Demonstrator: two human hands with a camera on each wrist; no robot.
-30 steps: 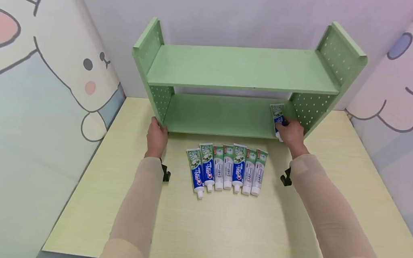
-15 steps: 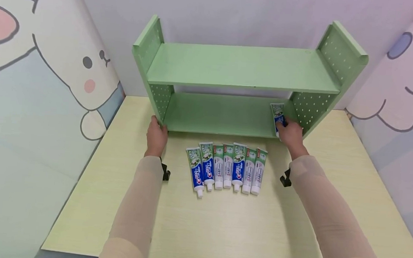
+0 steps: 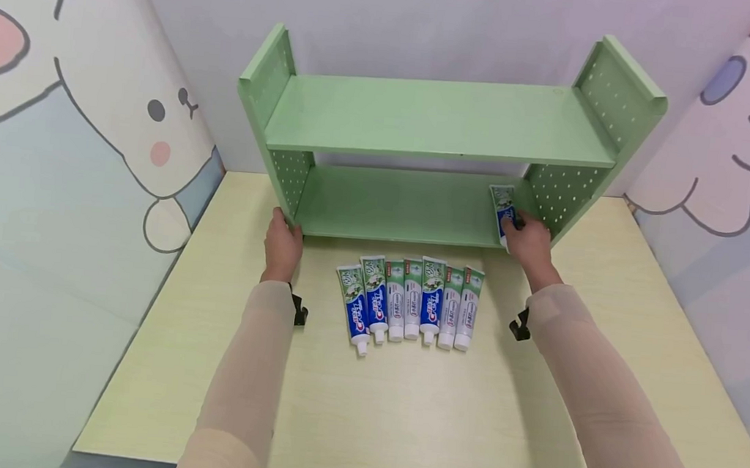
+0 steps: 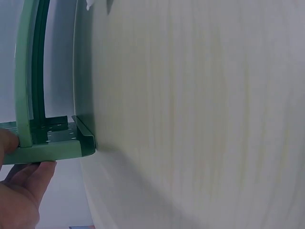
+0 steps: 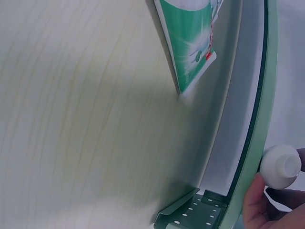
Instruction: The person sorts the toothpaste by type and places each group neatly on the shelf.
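Observation:
A green two-tier shelf rack [image 3: 443, 118] stands on the table against the wall. My left hand [image 3: 283, 247] grips the lower front corner of its left side panel; in the left wrist view the thumb and fingers lie on opposite faces of the green panel [image 4: 52, 150]. At the right end of the lower tier, my right hand [image 3: 529, 245] holds a blue, green and white toothpaste tube [image 3: 502, 201], cap toward the front edge. Its white cap [image 5: 281, 167] shows between the fingers in the right wrist view. The hand covers part of the tube.
Several toothpaste tubes [image 3: 432, 297] lie side by side on the pale wooden table [image 3: 393, 419] in front of the rack, caps toward the person. Some are blue and green, others silver and green. The rack's right perforated panel [image 3: 563, 197] stands close beside the right hand.
The head view shifts very slightly. Both hands, the held toothpaste tube and the row of tubes stay in place.

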